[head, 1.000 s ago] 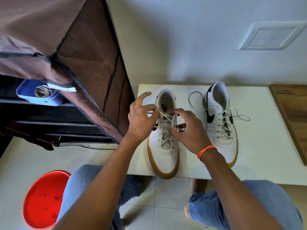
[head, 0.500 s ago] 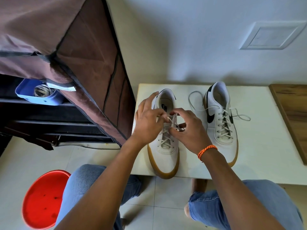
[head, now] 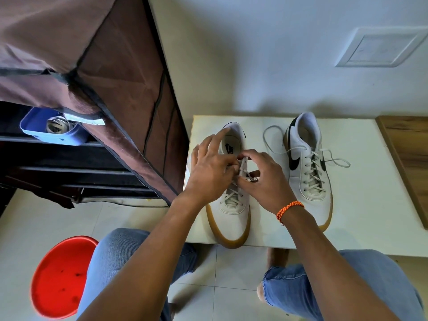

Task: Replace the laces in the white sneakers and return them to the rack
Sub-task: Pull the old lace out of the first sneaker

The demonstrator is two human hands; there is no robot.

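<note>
Two white sneakers with tan soles stand on a low white table (head: pixel 361 205). Over the left sneaker (head: pixel 231 214) both my hands work at its white lace (head: pixel 243 164) near the top eyelets. My left hand (head: pixel 212 166) pinches the lace with thumb and a finger while its other fingers spread upward. My right hand (head: pixel 264 177) pinches the lace from the other side. The right sneaker (head: pixel 309 174) is laced, with its loose lace ends (head: pixel 337 162) lying untied on the table.
A shoe rack (head: pixel 76 179) with a brown fabric cover (head: pixel 115 72) stands at the left; a blue tub (head: pixel 46 130) sits on its shelf. A red bucket (head: pixel 58 276) is on the tiled floor. A wooden board (head: pixel 407 158) lies at the table's right.
My left hand has shifted right toward the lace and its fingers have spread further upward over the shoe's opening. My right hand stays at the lace.
</note>
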